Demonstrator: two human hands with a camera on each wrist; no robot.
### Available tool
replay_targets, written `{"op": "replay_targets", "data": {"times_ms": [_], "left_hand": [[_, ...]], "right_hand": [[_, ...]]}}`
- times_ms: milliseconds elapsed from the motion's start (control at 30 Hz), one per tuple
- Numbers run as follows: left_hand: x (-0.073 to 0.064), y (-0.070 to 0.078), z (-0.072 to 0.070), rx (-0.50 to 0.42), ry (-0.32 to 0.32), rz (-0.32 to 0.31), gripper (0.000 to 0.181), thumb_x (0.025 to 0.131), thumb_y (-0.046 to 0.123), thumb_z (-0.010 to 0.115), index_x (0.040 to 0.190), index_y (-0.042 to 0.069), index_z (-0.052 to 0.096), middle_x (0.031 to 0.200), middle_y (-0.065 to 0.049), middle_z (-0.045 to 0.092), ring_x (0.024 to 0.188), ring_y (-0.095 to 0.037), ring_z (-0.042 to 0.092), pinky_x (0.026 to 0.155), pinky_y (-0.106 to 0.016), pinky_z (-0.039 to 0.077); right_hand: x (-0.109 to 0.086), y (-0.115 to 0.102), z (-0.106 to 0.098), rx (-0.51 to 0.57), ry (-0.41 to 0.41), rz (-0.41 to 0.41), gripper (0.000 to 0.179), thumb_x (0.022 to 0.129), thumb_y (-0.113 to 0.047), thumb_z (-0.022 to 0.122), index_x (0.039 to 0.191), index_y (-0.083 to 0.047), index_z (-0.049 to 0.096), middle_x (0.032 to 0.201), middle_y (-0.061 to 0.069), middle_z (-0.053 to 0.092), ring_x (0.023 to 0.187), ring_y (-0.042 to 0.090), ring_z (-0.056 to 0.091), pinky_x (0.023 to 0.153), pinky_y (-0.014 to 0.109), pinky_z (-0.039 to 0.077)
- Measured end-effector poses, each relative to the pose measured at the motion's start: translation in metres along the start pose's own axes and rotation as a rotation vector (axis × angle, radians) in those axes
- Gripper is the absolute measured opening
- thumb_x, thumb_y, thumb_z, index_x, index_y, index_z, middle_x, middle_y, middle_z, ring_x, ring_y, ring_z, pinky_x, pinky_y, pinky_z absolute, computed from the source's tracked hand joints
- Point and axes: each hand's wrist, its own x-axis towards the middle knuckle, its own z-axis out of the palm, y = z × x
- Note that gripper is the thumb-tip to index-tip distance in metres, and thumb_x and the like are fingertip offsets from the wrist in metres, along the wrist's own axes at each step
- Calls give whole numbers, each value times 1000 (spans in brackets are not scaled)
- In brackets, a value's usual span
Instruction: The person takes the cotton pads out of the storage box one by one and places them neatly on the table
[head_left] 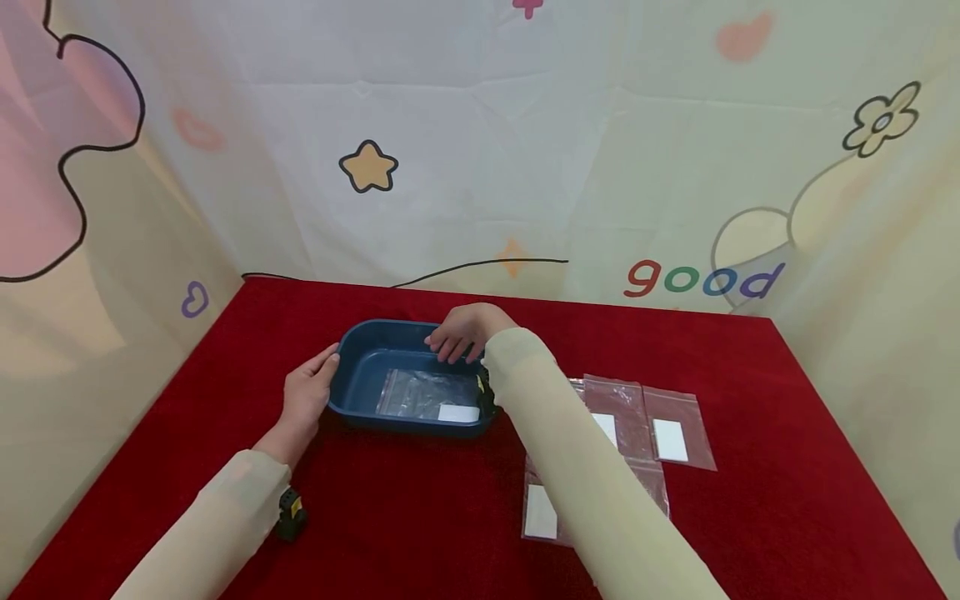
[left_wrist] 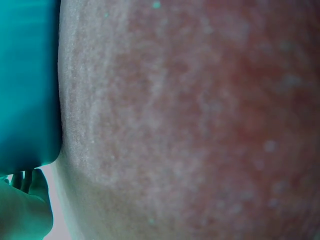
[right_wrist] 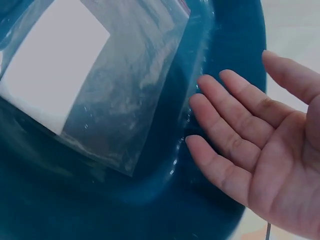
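Note:
A blue plastic basin (head_left: 360, 362) stands on the red cloth, and a clear zip bag (head_left: 408, 390) with a white card (head_left: 459, 413) lies inside it. At the basin's left end my left hand (head_left: 306, 392) grips the rim, thumb along the top edge. My right hand (head_left: 465, 329) hovers over the far right part of the basin, fingers extended and apart from the bag. In the right wrist view its palm and fingers (right_wrist: 230, 140) hold nothing, and the bag (right_wrist: 125, 90) lies flat below. Skin fills most of the left wrist view, with the basin's wall (left_wrist: 27, 80) at its left.
Several clear zip bags (head_left: 693, 417) with white cards lie on the red cloth (head_left: 772, 500) to the right, partly hidden under my right sleeve (head_left: 592, 467). A printed curtain (head_left: 480, 167) rises behind the table's far edge.

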Motion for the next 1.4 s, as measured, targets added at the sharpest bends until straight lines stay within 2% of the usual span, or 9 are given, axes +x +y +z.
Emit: {"op": "replay_targets", "data": {"times_ms": [367,600,733,833,1033,1167,1400], "left_hand": [[1,-1,3,12,-12,-10,48,110,25,47,155,9,44,165,-14,39,155,-30,35,126,-46,34],[0,-1,3,11,-5,-10,48,110,26,48,155,10,44,165,-13,38,155,-30,34,127,-47,33],[-1,-3,3,12,-14,-17,48,110,26,48,155,10,44,166,-12,37,156,-29,33,127,-46,32],[-1,-4,4,11,-12,-14,48,110,26,48,155,9,44,165,-13,38,155,-29,34,127,-46,33],[-1,-2,5,9,-9,0,48,110,25,48,154,8,45,164,-14,40,154,-30,35,126,-46,34],[1,-1,4,13,0,3,47,110,25,48,154,8,46,163,-14,41,154,-30,35,126,-46,34],[1,-1,1,17,3,-11,48,110,27,47,155,10,44,165,-13,38,154,-30,35,126,-48,35]], "right_hand": [[6,5,9,-88,-5,55,43,105,-28,56,141,-5,60,149,16,58,140,31,54,119,45,44],[11,6,13,-143,2,69,43,103,-31,60,138,-7,62,142,16,64,132,29,61,115,44,48],[15,7,14,-176,-5,108,41,99,-31,66,133,-7,66,133,13,69,115,23,67,110,39,52],[19,7,13,-220,-1,139,36,96,-27,73,125,-6,71,124,11,73,102,19,65,105,35,54],[24,6,10,-288,10,160,20,89,-19,80,106,-9,79,110,7,72,99,19,60,94,33,58],[22,3,11,-314,-9,130,13,91,-20,78,100,-12,81,117,7,72,103,20,60,95,33,57],[19,-3,12,-338,-36,89,14,97,-19,71,104,-13,81,133,9,69,113,22,61,106,36,54]]}}
